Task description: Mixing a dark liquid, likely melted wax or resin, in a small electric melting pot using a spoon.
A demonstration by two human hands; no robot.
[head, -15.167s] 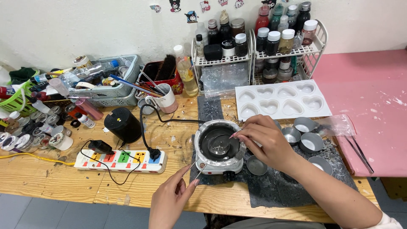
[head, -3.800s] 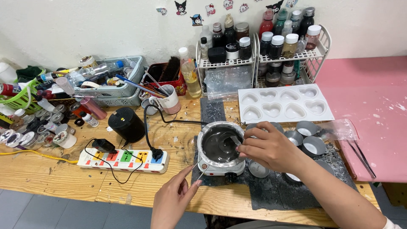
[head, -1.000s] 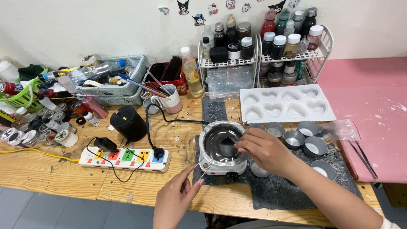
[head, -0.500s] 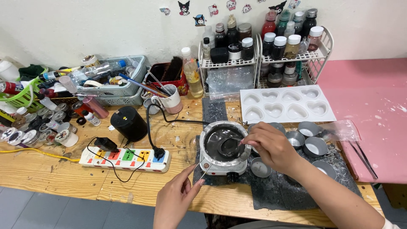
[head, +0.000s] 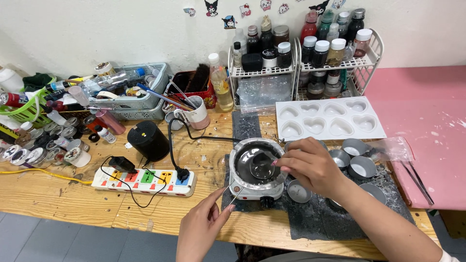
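Item: small metal cup (head: 262,166), shallow, thin-walled, silver. Location: it sat on the dark top of the small electric hot plate (head: 256,171), on the grey mat (head: 310,218) at the front of the wooden table (head: 58,204). Your right hand (head: 310,165) reached over it from the right, fingertips pinching at its near rim; whether the grip was fully closed could not be told.

Item: thin stick (head: 234,192), pale, wick-like. Your left hand (head: 201,225) pinched it between thumb and forefinger, its tip angled up toward the hot plate's front edge.

Handling note, by judgement: the cup looked light and stiff, but likely hot and holding liquid, so it would slop if tilted. Its thin rim was the only hold, and it would be slippery; you were best placed taking it at the edge farthest from the plate, level. The stick looked feather-light and easily bent.

Nearby: more empty metal cups (head: 357,162) just right of the plate; a white heart-shaped mould tray (head: 330,119) behind them; a power strip (head: 145,179) to the left.
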